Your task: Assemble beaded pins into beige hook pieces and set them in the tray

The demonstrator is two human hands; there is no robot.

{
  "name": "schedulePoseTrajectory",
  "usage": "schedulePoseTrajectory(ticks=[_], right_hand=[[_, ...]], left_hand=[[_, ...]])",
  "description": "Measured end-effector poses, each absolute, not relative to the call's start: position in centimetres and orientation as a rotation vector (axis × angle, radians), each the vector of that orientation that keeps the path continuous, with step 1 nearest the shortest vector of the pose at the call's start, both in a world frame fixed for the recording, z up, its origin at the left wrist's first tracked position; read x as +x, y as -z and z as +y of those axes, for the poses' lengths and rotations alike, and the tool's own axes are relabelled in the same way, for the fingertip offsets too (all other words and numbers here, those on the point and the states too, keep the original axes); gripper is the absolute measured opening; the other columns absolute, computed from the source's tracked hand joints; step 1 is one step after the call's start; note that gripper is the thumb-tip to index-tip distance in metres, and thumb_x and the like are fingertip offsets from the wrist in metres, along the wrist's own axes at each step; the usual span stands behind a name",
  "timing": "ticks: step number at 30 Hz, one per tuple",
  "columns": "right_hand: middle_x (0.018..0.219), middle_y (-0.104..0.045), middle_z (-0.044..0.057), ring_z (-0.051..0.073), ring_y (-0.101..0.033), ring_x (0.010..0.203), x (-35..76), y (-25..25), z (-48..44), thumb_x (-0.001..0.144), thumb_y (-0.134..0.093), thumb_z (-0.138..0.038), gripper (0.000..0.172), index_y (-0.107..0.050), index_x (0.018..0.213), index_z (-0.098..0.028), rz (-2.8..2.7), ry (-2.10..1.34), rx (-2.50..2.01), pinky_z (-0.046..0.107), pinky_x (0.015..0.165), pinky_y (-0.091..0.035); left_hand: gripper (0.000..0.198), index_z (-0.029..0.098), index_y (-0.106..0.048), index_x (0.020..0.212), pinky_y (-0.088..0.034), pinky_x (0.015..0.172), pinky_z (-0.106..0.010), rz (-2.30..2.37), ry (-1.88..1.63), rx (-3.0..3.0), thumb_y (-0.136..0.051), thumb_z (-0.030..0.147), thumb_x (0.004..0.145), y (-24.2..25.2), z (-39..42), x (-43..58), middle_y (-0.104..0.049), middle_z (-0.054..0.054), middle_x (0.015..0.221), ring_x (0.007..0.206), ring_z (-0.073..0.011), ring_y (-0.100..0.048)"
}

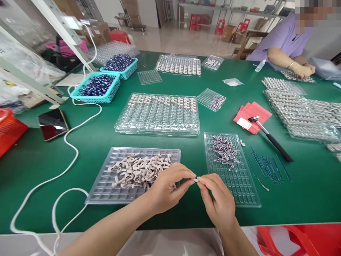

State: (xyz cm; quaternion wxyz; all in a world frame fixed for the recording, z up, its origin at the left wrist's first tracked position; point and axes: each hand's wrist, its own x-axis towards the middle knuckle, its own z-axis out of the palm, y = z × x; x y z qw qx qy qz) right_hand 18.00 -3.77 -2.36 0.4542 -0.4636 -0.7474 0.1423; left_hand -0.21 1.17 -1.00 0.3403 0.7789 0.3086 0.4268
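My left hand and my right hand meet over the front of the table, fingertips pinched on a small whitish piece with a dark spot. Fingers cover most of it, so its exact kind is unclear. Behind my left hand, a clear compartment tray bears a heap of beige curved plastic shells resembling earphone housings. Beyond my right hand lies another clear tray, with a pile of small parts on thin purplish wires at its far end.
Stacked clear trays stand mid-table. Blue baskets of dark glossy parts, a phone and a white cable are leftward. Rightward lie a hammer, red envelopes, blue wires and filled trays. A co-worker's hands work far right.
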Motion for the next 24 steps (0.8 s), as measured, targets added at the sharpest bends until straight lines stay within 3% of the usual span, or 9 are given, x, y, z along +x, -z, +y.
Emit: schedulePoseTrajectory(ticks=[4, 8, 13, 15, 17, 20, 24], right_hand=[[0.106, -0.07, 0.007, 0.017, -0.068, 0.092, 18.7, 2.1, -4.2, 0.095, -0.054, -0.016, 0.034, -0.057, 0.129, -0.021, -1.882, -0.372, -1.266, 0.032, 0.081, -0.056], [0.108, -0.072, 0.004, 0.015, -0.071, 0.086, 21.2, 1.6, -5.2, 0.097, -0.053, -0.024, 0.04, -0.052, 0.136, -0.025, -1.812, -0.368, -1.411, 0.027, 0.08, -0.059], [0.107, -0.073, 0.001, 0.016, -0.073, 0.089, 24.4, 2.2, -5.7, 0.097, -0.051, -0.036, 0.027, -0.063, 0.12, -0.027, -1.782, -0.252, -1.548, 0.026, 0.081, -0.06], [0.105, -0.074, 0.001, 0.017, -0.073, 0.09, 24.9, 2.8, -5.7, 0.097, -0.051, -0.039, 0.026, -0.065, 0.114, -0.027, -1.789, -0.225, -1.554, 0.026, 0.079, -0.06], [0.105, -0.074, 0.001, 0.018, -0.074, 0.089, 25.1, 3.5, -5.7, 0.096, -0.052, -0.042, 0.026, -0.067, 0.112, -0.027, -1.781, -0.226, -1.573, 0.024, 0.073, -0.061], [0.103, -0.075, 0.001, 0.017, -0.075, 0.085, 25.3, 4.3, -5.5, 0.096, -0.053, -0.043, 0.026, -0.068, 0.109, -0.027, -1.75, -0.243, -1.605, 0.019, 0.06, -0.06], [0.1, -0.076, 0.003, 0.018, -0.075, 0.084, 25.4, 4.6, -5.0, 0.095, -0.053, -0.042, 0.027, -0.07, 0.107, -0.025, -1.722, -0.241, -1.574, 0.019, 0.064, -0.061]], left_hand=[[0.016, 0.017, -0.07, 0.101, -0.058, 0.082, -0.025, 0.937, -1.049, 2.033, -0.062, 0.016, 0.088, 0.2, 1.9, -1.6, -0.075, -0.006, 0.093, 0.088, -0.0121, -0.069], [0.018, 0.021, -0.073, 0.1, -0.058, 0.09, -0.027, 1.268, -0.939, 1.993, -0.063, 0.029, 0.089, -2.1, 3.0, -5.3, -0.073, -0.006, 0.106, 0.101, -0.0149, -0.069], [0.03, 0.024, -0.074, 0.099, -0.056, 0.065, -0.02, 1.566, -0.522, 1.997, -0.056, 0.045, 0.089, -5.1, 3.9, -10.5, -0.067, -0.007, 0.121, 0.106, -0.019, -0.067], [0.032, 0.024, -0.075, 0.097, -0.058, 0.073, -0.023, 1.625, -0.319, 2.042, -0.053, 0.046, 0.09, -5.9, 4.2, -12.3, -0.067, -0.007, 0.121, 0.108, -0.0206, -0.066], [0.032, 0.023, -0.075, 0.099, -0.057, 0.09, -0.031, 1.697, -0.112, 2.055, -0.053, 0.043, 0.089, -6.4, 4.6, -13.9, -0.068, -0.008, 0.121, 0.112, -0.0233, -0.064], [0.036, 0.023, -0.072, 0.11, -0.051, 0.104, -0.038, 1.802, 0.127, 1.961, -0.054, 0.041, 0.086, -6.8, 5.4, -15.6, -0.067, -0.007, 0.126, 0.121, -0.0265, -0.061], [0.043, 0.026, -0.069, 0.12, -0.056, 0.092, -0.031, 1.792, 0.086, 1.965, -0.054, 0.047, 0.086, -7.2, 8.2, -15.0, -0.067, -0.005, 0.128, 0.116, -0.0253, -0.065]])
